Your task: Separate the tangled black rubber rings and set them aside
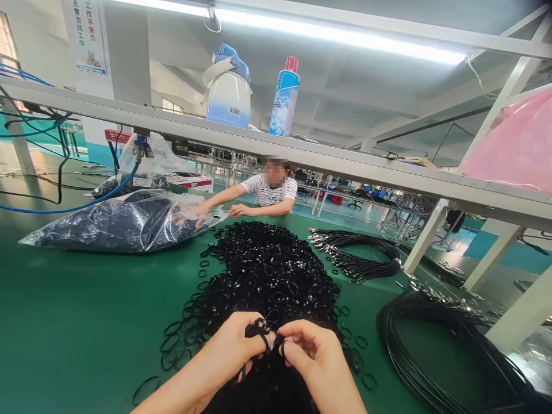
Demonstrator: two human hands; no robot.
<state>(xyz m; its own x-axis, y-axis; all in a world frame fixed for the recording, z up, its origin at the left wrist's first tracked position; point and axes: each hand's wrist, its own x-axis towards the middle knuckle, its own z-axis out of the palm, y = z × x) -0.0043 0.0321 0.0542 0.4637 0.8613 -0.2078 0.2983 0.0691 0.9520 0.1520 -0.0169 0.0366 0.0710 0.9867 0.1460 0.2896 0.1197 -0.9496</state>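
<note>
My left hand (233, 348) and my right hand (313, 353) meet low in the middle of the view, fingers pinched together on a small bunch of black rubber bands (264, 333). Both hands hover over the near edge of a large heap of black bands (267, 276) spread on the green table (77, 322). Loose single bands lie scattered around the heap. A dark bundle below my wrists is partly hidden by my forearms.
A clear plastic bag of black parts (116, 221) lies at the left. Across the table a person in a striped shirt (269, 192) reaches to it. Black cable bundles (357, 256) and a cable coil (435, 345) lie right. Bottles stand on the shelf rail (241, 141).
</note>
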